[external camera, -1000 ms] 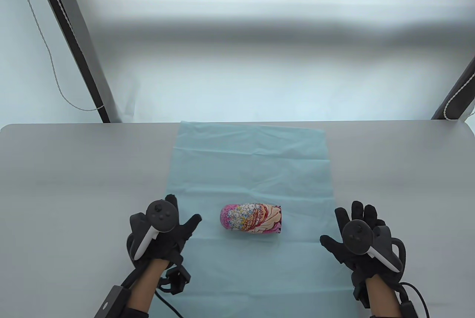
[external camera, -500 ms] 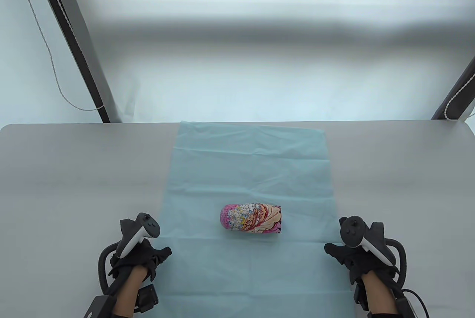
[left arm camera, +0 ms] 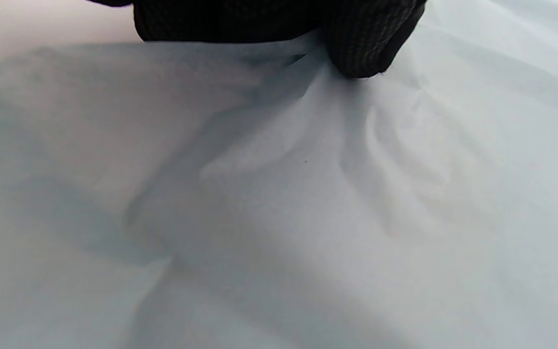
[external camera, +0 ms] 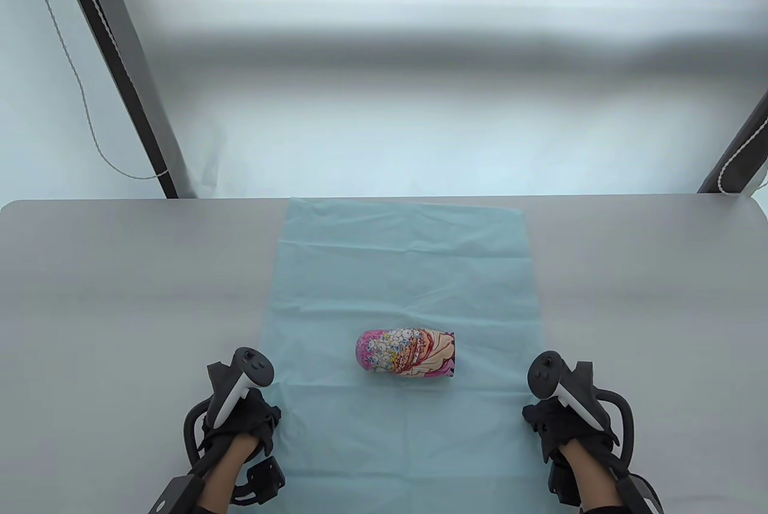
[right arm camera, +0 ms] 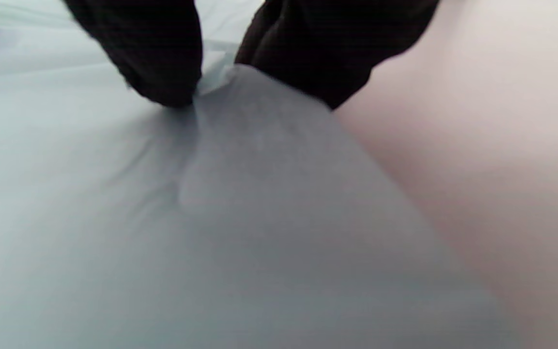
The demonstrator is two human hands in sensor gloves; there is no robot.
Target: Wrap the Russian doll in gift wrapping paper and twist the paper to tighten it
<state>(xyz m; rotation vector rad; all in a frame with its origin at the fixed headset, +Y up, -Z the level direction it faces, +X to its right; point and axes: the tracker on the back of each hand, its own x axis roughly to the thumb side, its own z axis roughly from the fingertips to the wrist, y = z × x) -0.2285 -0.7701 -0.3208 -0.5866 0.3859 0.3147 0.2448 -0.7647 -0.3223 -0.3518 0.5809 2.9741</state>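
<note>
The Russian doll, painted pink with flowers, lies on its side on the light blue wrapping paper, which is spread flat on the grey table. My left hand sits at the paper's left edge, nearer to me than the doll. In the left wrist view its fingertips pinch the paper into a raised fold. My right hand is at the paper's right edge. There the thumb and fingers pinch the lifted edge of the paper. Neither hand touches the doll.
A dark frame post with a thin cord slants up behind the table's back left corner. Another post stands at the back right. The paper reaches the table's far edge.
Both hands were flat and spread beside the doll. They drew back toward me, curled, and now pinch the paper's left and right edges. The doll has not moved.
</note>
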